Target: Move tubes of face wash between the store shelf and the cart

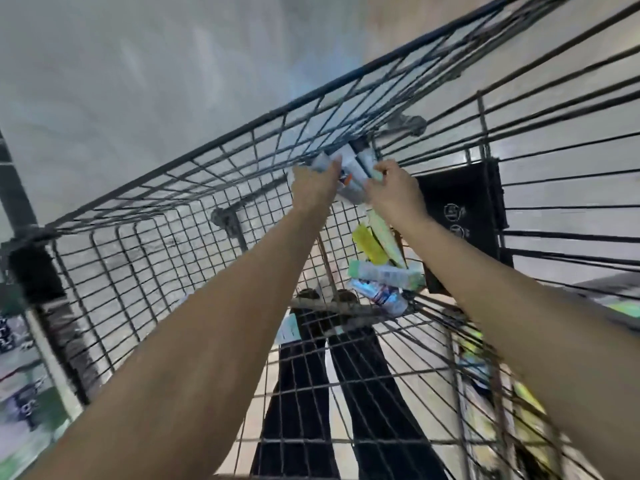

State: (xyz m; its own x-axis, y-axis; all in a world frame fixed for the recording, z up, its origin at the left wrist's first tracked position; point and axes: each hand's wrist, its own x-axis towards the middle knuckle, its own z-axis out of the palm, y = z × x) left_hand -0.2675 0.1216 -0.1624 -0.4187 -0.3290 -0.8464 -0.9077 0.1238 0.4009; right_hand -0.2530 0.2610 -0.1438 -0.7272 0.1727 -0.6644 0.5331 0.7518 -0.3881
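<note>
Shiny grey floor shows through the wire cart [145, 258]. Both hands reach deep inside. The left hand [313, 187] and right hand [393, 192] grip a bunch of tubes [349, 168] pointing away. More loose tubes [384, 271] lie nearer, under the right arm.

We look down on a pale grey glossy floor [121, 64] with soft light sheen — at the left edge a dark upright post [17, 192] and blurred packaged goods [24, 382] on shelving.
</note>
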